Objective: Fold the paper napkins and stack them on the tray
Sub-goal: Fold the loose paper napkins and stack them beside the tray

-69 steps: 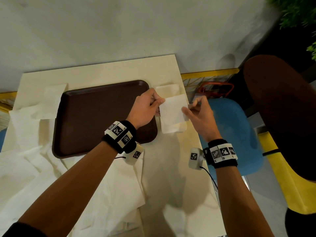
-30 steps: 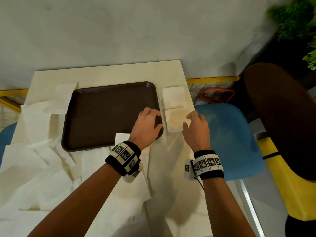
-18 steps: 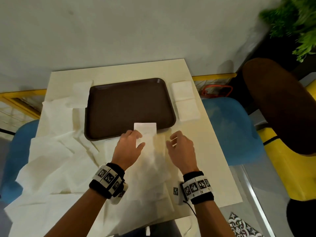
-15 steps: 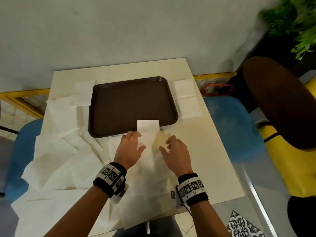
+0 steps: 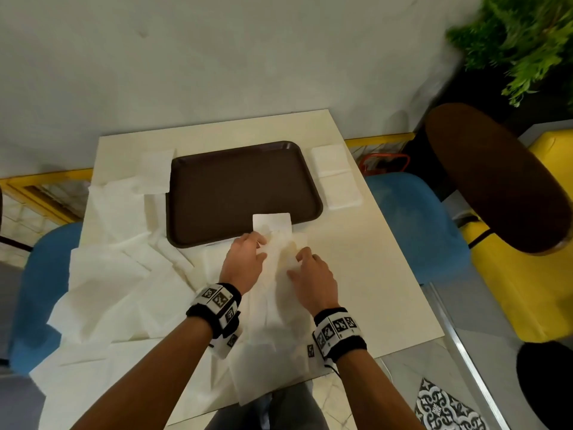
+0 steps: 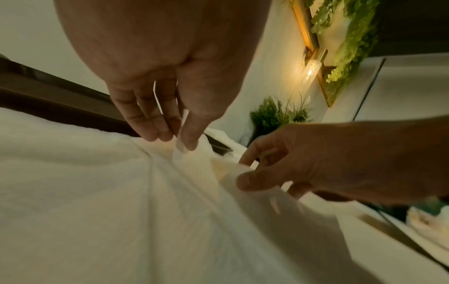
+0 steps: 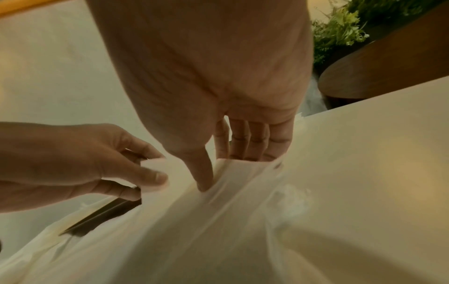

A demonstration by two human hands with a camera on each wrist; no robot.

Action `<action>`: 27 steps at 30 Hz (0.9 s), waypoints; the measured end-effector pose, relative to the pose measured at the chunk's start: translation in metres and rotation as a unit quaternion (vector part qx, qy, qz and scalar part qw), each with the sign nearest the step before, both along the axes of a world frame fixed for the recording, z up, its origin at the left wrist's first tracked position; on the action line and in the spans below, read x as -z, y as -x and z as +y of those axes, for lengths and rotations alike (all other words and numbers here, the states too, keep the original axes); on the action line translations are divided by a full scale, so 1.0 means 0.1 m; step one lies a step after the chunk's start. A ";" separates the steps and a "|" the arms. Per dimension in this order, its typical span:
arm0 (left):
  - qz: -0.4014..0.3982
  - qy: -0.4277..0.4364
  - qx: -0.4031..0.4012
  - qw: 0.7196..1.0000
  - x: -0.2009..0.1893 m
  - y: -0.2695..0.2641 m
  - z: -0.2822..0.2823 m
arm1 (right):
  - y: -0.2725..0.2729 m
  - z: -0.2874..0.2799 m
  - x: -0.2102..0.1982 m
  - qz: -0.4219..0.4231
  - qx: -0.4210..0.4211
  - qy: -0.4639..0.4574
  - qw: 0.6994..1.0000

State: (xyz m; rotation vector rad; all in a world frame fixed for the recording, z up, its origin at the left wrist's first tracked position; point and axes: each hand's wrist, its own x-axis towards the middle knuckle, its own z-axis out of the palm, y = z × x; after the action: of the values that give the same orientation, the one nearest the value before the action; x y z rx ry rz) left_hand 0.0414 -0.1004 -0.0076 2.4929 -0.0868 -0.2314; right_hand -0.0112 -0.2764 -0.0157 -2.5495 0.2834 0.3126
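The dark brown tray (image 5: 242, 187) lies on the cream table (image 5: 381, 274) with nothing on its floor. An unfolded white napkin (image 5: 279, 293) runs from the table's near edge to the tray, and its far end lies over the tray's near rim. My left hand (image 5: 259, 246) pinches this napkin (image 6: 189, 165) between thumb and fingers. Just to the right, my right hand (image 5: 297, 262) pinches the same napkin (image 7: 243, 192) with the thumb on top. Two folded napkins (image 5: 336, 178) lie side by side right of the tray.
A heap of unfolded napkins (image 5: 117, 274) covers the table's left and front. One folded napkin (image 5: 155, 170) sits left of the tray. Blue chairs (image 5: 412, 225) stand at both sides. A round brown table (image 5: 496, 178) and a plant (image 5: 521, 41) are at the right, with a wall behind.
Both hands left the folded napkin beside the tray's right side, drew back to the near edge, and now pinch an unfolded napkin there. The view has tilted back.
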 end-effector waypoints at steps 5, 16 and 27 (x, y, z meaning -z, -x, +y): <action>-0.014 0.084 0.042 0.996 -0.28 -0.05 -0.05 | -0.02 -0.08 -0.02 -0.039 0.054 -0.093 0.993; 0.085 0.346 0.030 0.934 -0.89 0.07 0.07 | 0.09 -0.34 -0.35 -0.108 0.039 -0.270 0.956; 0.068 0.346 0.004 0.936 -0.90 0.28 0.00 | 0.11 -0.30 -0.79 -0.082 0.101 -0.383 0.915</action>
State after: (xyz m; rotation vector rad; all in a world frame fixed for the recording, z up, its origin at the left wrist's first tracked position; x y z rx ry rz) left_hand 0.0130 -0.1003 0.0824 1.7692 -0.0994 -0.3132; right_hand -0.0219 -0.3067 0.0635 -1.7391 0.2853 0.0939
